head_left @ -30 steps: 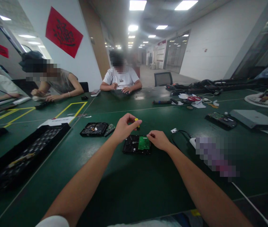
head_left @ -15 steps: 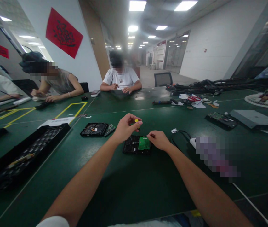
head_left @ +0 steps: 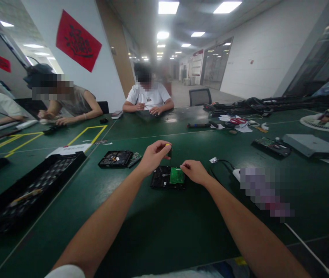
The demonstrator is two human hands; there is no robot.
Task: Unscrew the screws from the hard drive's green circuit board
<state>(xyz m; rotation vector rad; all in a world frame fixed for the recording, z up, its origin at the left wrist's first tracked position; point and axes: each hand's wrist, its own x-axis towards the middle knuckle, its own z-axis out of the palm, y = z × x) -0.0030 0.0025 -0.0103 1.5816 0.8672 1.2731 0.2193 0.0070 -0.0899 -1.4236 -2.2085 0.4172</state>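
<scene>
Since half a second ago the left hand (head_left: 152, 156) has rolled its fingers over the yellow-capped tool (head_left: 169, 151). The yellow cap, plain to see earlier, is now only a sliver above the thumb. The right hand (head_left: 195, 172) and the hard drive (head_left: 162, 178) lie where they did.

The left fingers are closed around the tool and hold it in the air just above the drive's far edge. It stands roughly upright, cap up and dark body pointing down. Its tip is too small and dark to make out, so whether it meets the drive cannot be told.

The hard drive lies flat on the green counter (head_left: 158, 227), between the two hands. Its long axis runs left to right across the view. The green circuit board (head_left: 177, 175) faces up at the right end, and the dark half lies to the left.

The right hand rests at the drive's far right corner, thumb and forefinger pinched narrow. Anything between them is too small to see.

A second, opened drive (head_left: 115, 158) lies to the left, well apart. Nearer still, a long black tray (head_left: 36, 185) is cut off by the left edge. A black cable (head_left: 224, 162) curls to the right of the right hand and runs into a blurred patch. Other people sit across the counter.
</scene>
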